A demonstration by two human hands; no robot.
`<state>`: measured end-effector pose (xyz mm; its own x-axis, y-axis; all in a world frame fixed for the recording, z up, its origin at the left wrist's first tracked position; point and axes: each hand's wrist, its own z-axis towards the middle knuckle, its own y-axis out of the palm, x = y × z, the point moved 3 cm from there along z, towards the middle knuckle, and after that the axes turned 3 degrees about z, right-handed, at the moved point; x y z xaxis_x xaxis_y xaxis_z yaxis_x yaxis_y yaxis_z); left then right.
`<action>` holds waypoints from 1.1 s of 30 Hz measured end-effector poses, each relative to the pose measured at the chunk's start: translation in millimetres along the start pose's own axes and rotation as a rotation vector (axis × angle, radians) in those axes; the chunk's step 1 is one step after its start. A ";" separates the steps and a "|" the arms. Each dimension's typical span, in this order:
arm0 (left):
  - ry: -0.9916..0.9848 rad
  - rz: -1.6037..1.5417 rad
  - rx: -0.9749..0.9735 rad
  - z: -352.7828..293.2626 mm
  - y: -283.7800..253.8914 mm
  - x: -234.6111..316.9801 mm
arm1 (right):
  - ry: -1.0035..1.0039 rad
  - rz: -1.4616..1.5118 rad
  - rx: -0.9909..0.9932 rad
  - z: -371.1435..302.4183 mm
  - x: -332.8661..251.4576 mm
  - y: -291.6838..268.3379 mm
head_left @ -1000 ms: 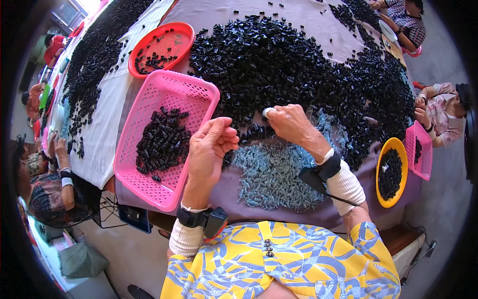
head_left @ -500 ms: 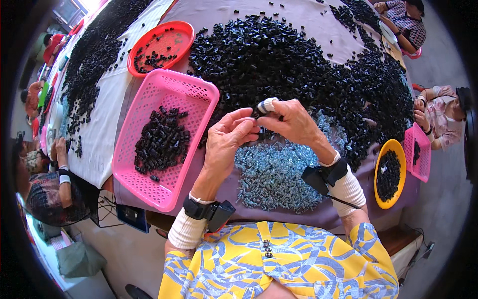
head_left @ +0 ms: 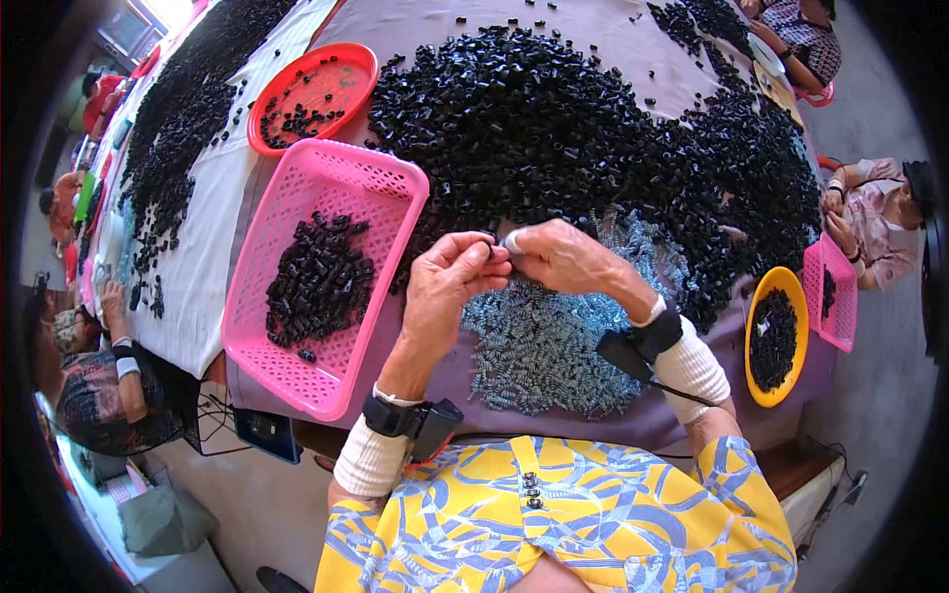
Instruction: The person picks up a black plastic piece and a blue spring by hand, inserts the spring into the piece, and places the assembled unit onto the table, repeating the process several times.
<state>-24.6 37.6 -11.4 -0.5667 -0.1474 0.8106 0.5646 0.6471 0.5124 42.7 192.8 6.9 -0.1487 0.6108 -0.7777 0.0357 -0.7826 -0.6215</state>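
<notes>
My left hand (head_left: 447,282) pinches a small black plastic piece (head_left: 491,247) between thumb and fingertips. Close against it, my right hand (head_left: 565,259) is closed, its fingertips meeting the same spot. A white wrap covers one finger of that hand, and whatever its fingers grip is hidden. Below both hands lies a heap of small clear bluish springs (head_left: 554,346). Beyond them spreads a large pile of black plastic pieces (head_left: 534,119). To the left of my left hand stands a pink basket (head_left: 247,306) holding more black pieces.
A red round tray (head_left: 336,84) with scattered black pieces sits behind the basket. On the right are a yellow bowl (head_left: 797,296) of black parts and a smaller pink basket (head_left: 842,311). People sit along the left and right sides. The purple cloth (head_left: 435,395) hangs over the near edge.
My right hand has lowered slightly and its fingers have drawn in; the black piece now shows at my left fingertips. My left hand has shifted only a little.
</notes>
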 end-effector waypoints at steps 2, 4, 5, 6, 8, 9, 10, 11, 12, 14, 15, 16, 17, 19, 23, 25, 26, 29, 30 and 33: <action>-0.053 0.057 -0.014 2.4 6.1 -9.2 | 0.028 -0.006 0.121 4.7 7.8 -10.1; -0.064 0.086 0.002 7.9 2.3 -17.1 | -0.022 0.042 0.269 6.4 7.0 -20.9; -0.074 0.102 0.012 12.0 -0.3 -19.2 | 0.014 0.023 0.252 5.0 5.5 -27.9; -0.089 0.117 0.019 15.1 -1.5 -20.6 | 0.051 0.014 0.250 1.7 1.4 -34.6; -0.065 0.108 0.048 18.8 -4.5 -16.6 | 0.090 0.005 0.245 -5.1 0.3 -40.9; -0.039 0.102 0.075 20.5 -5.5 -13.7 | 0.146 -0.063 0.221 -10.1 2.4 -41.9; -0.029 0.099 0.099 19.9 -4.8 -8.8 | 0.200 -0.131 0.196 -13.5 3.6 -40.9; -0.030 0.099 0.101 18.5 -5.6 -5.6 | 0.200 -0.130 0.195 -15.6 4.8 -36.5; -0.002 0.087 0.113 16.8 -6.5 -0.9 | 0.136 -0.218 0.154 -18.0 5.1 -28.5; 0.032 0.067 0.134 14.1 -9.1 3.6 | 0.033 -0.429 0.117 -20.7 7.5 -9.8; 0.032 0.068 0.134 12.2 -9.3 5.0 | 0.033 -0.428 0.118 -20.1 7.8 -3.9; 0.029 0.087 0.127 9.5 -8.7 6.9 | 0.066 -0.534 0.085 -19.2 8.4 1.5; 0.027 0.106 0.118 7.0 -7.9 8.2 | 0.099 -0.639 0.052 -18.7 8.5 5.8; 0.033 0.105 0.119 1.8 -9.3 9.3 | 0.065 -0.666 0.059 -16.7 5.4 11.5; 0.039 0.080 0.110 -1.9 -10.0 7.0 | 0.053 -0.717 -0.028 -16.2 4.4 16.6; 0.044 0.075 0.113 -4.7 -8.8 6.2 | 0.123 -0.618 0.005 -15.7 3.8 11.0; 0.035 0.087 0.092 -5.6 -7.3 4.0 | 0.119 -0.619 0.004 -16.4 1.8 6.9; 0.005 0.105 0.068 -4.2 -1.3 -1.2 | 0.009 -0.372 0.179 -16.9 -10.7 -9.5; -0.002 0.107 0.048 -3.7 2.0 -2.4 | -0.003 -0.336 0.145 -14.9 -14.7 -11.8; 0.002 0.098 0.007 -2.9 9.7 -5.4 | 0.009 -0.327 0.079 -9.1 -29.5 -16.6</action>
<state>-14.4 42.5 -9.9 -0.5075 -0.0844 0.8575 0.6132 0.6638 0.4282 55.5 188.8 39.4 -0.1305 0.8316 -0.5398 -0.0887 -0.5521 -0.8291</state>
